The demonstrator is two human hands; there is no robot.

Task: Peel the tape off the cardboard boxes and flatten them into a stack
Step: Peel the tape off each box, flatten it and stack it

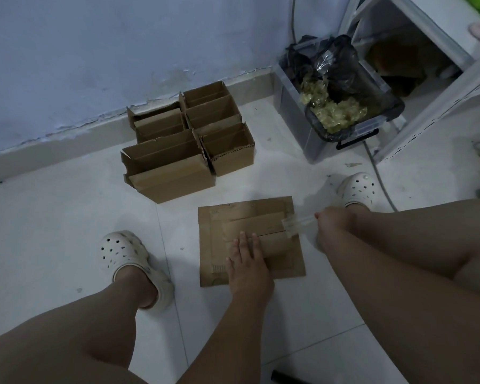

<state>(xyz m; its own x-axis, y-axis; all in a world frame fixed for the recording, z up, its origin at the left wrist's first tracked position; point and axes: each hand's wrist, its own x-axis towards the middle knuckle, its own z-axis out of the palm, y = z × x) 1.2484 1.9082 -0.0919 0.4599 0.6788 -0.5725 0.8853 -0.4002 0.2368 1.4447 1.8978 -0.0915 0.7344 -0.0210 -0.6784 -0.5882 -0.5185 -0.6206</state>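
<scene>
We crouch over a flattened box (261,234) lying on the white tiled floor (53,217), atop a larger flat sheet (208,245) of cardboard between our two feet. Our left hand (247,261) presses palm-down on the near half of the box, fingers spread flat, its grip wide and holding nothing. Our right hand (330,225), just off the sheet's right edge, has its grip closed on a strip of clear tape (297,221), which stretches taut from the fingertips back to the box's right end, where it is partly lifted and still stuck. Beyond the sheet, toward the blue wall (94,51), five open boxes (189,139) stand in a tight cluster on the floor, flaps up, touching one another. At the far right, near the wall, a clear bin (294,117) lined with a black bag (341,59) holds a heap of crumpled yellowish tape (336,112). A white shelf frame (438,67) stands just beside the bin. We wear pale perforated clogs, the left clog (125,253) well apart from the sheet, the right clog (358,189) near its far right corner.
</scene>
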